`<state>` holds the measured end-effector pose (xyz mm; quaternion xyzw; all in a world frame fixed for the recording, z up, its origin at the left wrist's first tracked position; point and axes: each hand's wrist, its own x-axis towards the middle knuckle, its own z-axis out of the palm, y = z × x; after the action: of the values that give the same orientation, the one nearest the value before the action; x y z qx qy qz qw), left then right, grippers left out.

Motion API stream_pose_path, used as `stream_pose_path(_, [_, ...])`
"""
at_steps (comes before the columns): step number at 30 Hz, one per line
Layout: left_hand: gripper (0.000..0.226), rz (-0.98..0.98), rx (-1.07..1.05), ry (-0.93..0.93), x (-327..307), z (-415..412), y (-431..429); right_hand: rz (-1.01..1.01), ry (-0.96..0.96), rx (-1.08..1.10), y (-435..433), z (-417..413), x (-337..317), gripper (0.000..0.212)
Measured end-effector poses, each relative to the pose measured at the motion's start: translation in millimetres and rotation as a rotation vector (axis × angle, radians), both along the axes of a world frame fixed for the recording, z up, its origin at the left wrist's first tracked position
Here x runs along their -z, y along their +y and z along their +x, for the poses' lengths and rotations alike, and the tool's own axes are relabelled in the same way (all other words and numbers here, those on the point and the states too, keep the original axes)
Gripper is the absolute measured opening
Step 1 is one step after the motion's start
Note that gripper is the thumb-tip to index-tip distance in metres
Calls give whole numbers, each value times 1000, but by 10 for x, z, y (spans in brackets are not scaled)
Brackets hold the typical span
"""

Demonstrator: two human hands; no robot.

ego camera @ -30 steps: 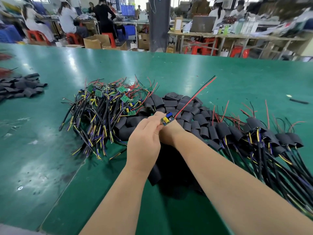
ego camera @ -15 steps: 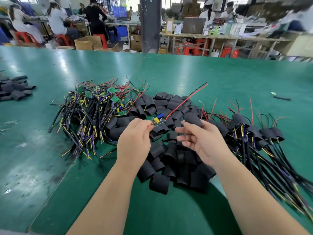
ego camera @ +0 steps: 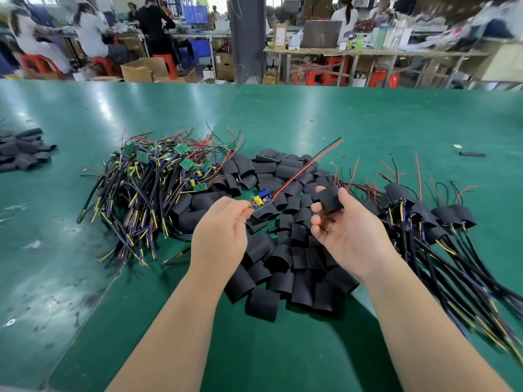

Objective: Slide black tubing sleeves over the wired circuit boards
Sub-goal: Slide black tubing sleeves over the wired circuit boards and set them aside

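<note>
Snagging is looming: the left hand (ego camera: pixel 223 233) is pinching a circuit board (ego camera: pixel 261 202) above the worktop (ego camera: pixel 283 114), its wires (ego camera: pixel 308 165) trailing toward one o'clock. The right hand (ego camera: pixel 348 236) is gripping a black sleeve (ego camera: pixel 329 200) at the board's three o'clock, not touching it. The splayed wires could be missing the sleeve's mouth, which is facing away and hard to make out.

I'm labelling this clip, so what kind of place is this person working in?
Most likely an electronics assembly workshop: a long green bench piled with wired circuit boards and black tubing sleeves, with other workers seated on red stools at tables behind.
</note>
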<state>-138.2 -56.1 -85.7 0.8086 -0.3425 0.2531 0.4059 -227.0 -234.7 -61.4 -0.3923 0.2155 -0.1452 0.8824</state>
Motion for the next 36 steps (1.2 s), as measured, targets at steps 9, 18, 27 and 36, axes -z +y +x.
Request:
stream_pose_path(9, [17,1,6,-6,22,-1,12,80,-85,5,-7,-25,-44,30])
stream_pose_path(18, [17,24,27,-8,1,-13,16,67,-266,164,-104,-97,-137,6])
stream_pose_path(27, [16,11,34,-4,-8,-27,10,-267,92,23,-10,-109,-90,15])
stream_pose_path(36, [17,16,43,1,-10,-23,16,-1485,302,-58,9,-111,34,31])
